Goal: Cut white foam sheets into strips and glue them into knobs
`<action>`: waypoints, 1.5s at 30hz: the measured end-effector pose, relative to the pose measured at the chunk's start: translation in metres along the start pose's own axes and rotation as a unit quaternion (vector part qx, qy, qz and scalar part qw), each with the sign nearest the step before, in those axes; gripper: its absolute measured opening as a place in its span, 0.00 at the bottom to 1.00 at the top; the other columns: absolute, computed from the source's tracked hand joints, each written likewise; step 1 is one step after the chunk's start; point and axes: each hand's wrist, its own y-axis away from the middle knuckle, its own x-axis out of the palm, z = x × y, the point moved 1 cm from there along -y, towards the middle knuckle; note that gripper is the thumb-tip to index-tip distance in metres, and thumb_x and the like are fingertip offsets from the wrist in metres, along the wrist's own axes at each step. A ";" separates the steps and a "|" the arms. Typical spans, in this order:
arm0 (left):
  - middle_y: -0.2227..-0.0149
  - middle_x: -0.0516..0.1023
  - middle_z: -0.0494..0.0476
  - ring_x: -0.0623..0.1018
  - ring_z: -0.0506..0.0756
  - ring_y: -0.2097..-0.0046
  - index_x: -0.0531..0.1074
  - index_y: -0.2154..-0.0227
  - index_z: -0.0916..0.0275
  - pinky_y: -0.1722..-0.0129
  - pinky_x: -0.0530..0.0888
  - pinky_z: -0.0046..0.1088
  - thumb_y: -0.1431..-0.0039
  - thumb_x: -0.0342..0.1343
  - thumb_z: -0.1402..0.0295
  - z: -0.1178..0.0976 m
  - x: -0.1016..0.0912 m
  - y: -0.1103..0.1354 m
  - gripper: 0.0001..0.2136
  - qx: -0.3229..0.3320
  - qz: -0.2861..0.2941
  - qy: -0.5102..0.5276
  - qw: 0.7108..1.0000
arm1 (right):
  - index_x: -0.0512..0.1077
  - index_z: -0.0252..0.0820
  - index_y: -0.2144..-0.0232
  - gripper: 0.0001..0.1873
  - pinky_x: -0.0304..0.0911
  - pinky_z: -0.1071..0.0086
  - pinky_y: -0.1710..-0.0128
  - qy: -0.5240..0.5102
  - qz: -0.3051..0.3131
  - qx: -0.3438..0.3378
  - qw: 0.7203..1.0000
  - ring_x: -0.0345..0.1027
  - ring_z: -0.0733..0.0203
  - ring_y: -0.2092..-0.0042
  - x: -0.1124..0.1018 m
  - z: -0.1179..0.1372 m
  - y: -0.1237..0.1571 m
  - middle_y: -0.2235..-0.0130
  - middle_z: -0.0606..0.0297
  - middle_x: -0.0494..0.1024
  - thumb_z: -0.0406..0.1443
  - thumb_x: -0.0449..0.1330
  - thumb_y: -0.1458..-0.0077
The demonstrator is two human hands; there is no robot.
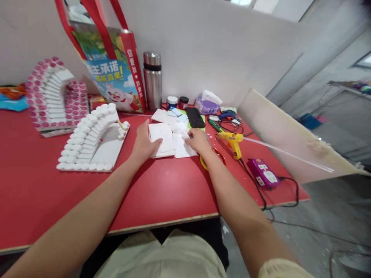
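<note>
A stack of white paper sheets [162, 141] lies on the red table in front of me. My left hand [144, 142] rests along the stack's left side, fingers stretched out and thumb laid over its lower edge. Beside it, a second white sheet [182, 148] lies partly under my right hand [199, 141], whose fingertips pinch a small piece of white paper at its upper edge. Scissors with red and yellow handles [219, 155] are partly hidden behind my right wrist.
To the left stand a white stepped arch model [87, 139] and a pink-and-white one [49, 94]. A yellow glue gun [232, 141] and a purple power socket [263, 173] lie right, with cords. Behind are a steel flask [153, 83], shopping bag [111, 69] and black phone-like object [195, 117].
</note>
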 end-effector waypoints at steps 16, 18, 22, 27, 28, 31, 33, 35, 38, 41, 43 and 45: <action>0.29 0.65 0.71 0.56 0.73 0.26 0.69 0.36 0.62 0.31 0.55 0.64 0.34 0.55 0.53 -0.030 0.023 0.023 0.28 0.082 0.203 -0.251 0.943 | 0.73 0.30 0.45 0.21 0.63 0.56 0.47 0.031 -0.032 0.011 0.999 0.72 0.38 0.45 0.003 0.000 0.001 0.47 0.38 0.77 0.38 0.61 0.36; 0.29 0.65 0.71 0.56 0.73 0.26 0.69 0.35 0.63 0.31 0.55 0.65 0.33 0.54 0.53 -0.030 0.024 0.023 0.28 0.086 0.203 -0.259 0.940 | 0.74 0.30 0.48 0.19 0.62 0.55 0.46 0.014 -0.017 0.015 1.000 0.73 0.38 0.46 0.002 0.002 0.001 0.49 0.38 0.78 0.37 0.61 0.37; 0.29 0.64 0.71 0.56 0.72 0.25 0.69 0.35 0.64 0.31 0.55 0.64 0.32 0.53 0.53 -0.029 0.026 0.023 0.28 0.089 0.197 -0.266 0.939 | 0.76 0.37 0.59 0.08 0.63 0.59 0.50 -0.035 -0.019 0.007 0.999 0.75 0.45 0.52 0.004 0.002 0.000 0.55 0.47 0.82 0.31 0.60 0.41; 0.29 0.64 0.72 0.57 0.72 0.25 0.69 0.36 0.65 0.31 0.55 0.62 0.32 0.53 0.52 -0.029 0.026 0.023 0.28 0.090 0.195 -0.262 0.941 | 0.72 0.41 0.62 0.07 0.64 0.60 0.51 -0.151 -0.092 0.022 0.984 0.73 0.48 0.54 0.003 -0.004 -0.003 0.57 0.53 0.80 0.33 0.56 0.42; 0.29 0.65 0.72 0.57 0.72 0.26 0.69 0.36 0.65 0.31 0.55 0.62 0.33 0.54 0.53 -0.029 0.026 0.023 0.28 0.090 0.193 -0.261 0.942 | 0.71 0.42 0.62 0.07 0.64 0.59 0.52 -0.181 -0.104 0.029 0.977 0.73 0.49 0.55 0.004 -0.006 -0.005 0.59 0.54 0.79 0.35 0.55 0.42; 0.30 0.66 0.72 0.58 0.72 0.26 0.71 0.37 0.64 0.31 0.56 0.61 0.34 0.56 0.54 -0.027 0.026 0.022 0.27 0.088 0.179 -0.247 0.948 | 0.69 0.44 0.65 0.08 0.66 0.61 0.56 -0.285 -0.123 0.039 0.950 0.72 0.53 0.60 0.008 -0.010 -0.009 0.64 0.61 0.78 0.41 0.57 0.46; 0.32 0.69 0.71 0.61 0.72 0.27 0.73 0.40 0.63 0.31 0.57 0.61 0.35 0.56 0.54 -0.025 0.026 0.021 0.25 0.083 0.161 -0.224 0.958 | 0.68 0.44 0.66 0.11 0.67 0.64 0.60 -0.353 -0.132 0.040 0.925 0.71 0.56 0.63 0.010 -0.011 -0.012 0.66 0.65 0.77 0.44 0.58 0.48; 0.35 0.73 0.70 0.64 0.71 0.29 0.76 0.44 0.62 0.31 0.58 0.59 0.35 0.55 0.56 -0.023 0.027 0.019 0.22 0.080 0.140 -0.193 0.968 | 0.68 0.45 0.65 0.15 0.67 0.66 0.63 -0.409 -0.148 0.043 0.900 0.70 0.59 0.66 0.008 -0.009 -0.012 0.67 0.67 0.76 0.48 0.57 0.49; 0.39 0.77 0.70 0.70 0.68 0.32 0.77 0.47 0.63 0.32 0.62 0.55 0.33 0.52 0.61 -0.019 0.026 0.016 0.18 0.065 0.102 -0.124 0.985 | 0.67 0.45 0.64 0.20 0.68 0.67 0.65 -0.553 -0.155 0.056 0.817 0.70 0.61 0.68 -0.005 -0.004 -0.008 0.67 0.68 0.77 0.49 0.64 0.54; 0.43 0.81 0.68 0.76 0.66 0.38 0.78 0.48 0.62 0.36 0.69 0.48 0.31 0.50 0.58 -0.016 0.024 0.013 0.18 0.001 0.042 -0.023 0.999 | 0.70 0.45 0.65 0.24 0.68 0.67 0.67 -0.681 -0.084 0.070 0.724 0.70 0.62 0.70 -0.018 0.003 0.001 0.68 0.70 0.78 0.44 0.73 0.64; 0.46 0.83 0.65 0.79 0.65 0.43 0.79 0.50 0.60 0.40 0.72 0.45 0.31 0.50 0.54 -0.015 0.022 0.012 0.19 -0.051 0.003 0.044 0.998 | 0.70 0.45 0.66 0.23 0.67 0.68 0.69 -0.694 -0.024 0.072 0.716 0.69 0.62 0.72 -0.018 0.010 0.007 0.70 0.71 0.77 0.43 0.74 0.65; 0.49 0.84 0.63 0.81 0.64 0.46 0.80 0.52 0.59 0.43 0.73 0.42 0.32 0.52 0.52 -0.013 0.020 0.010 0.20 -0.082 -0.023 0.093 0.992 | 0.70 0.45 0.67 0.22 0.65 0.68 0.71 -0.679 0.012 0.065 0.731 0.68 0.63 0.73 -0.011 0.017 0.012 0.71 0.72 0.76 0.44 0.74 0.64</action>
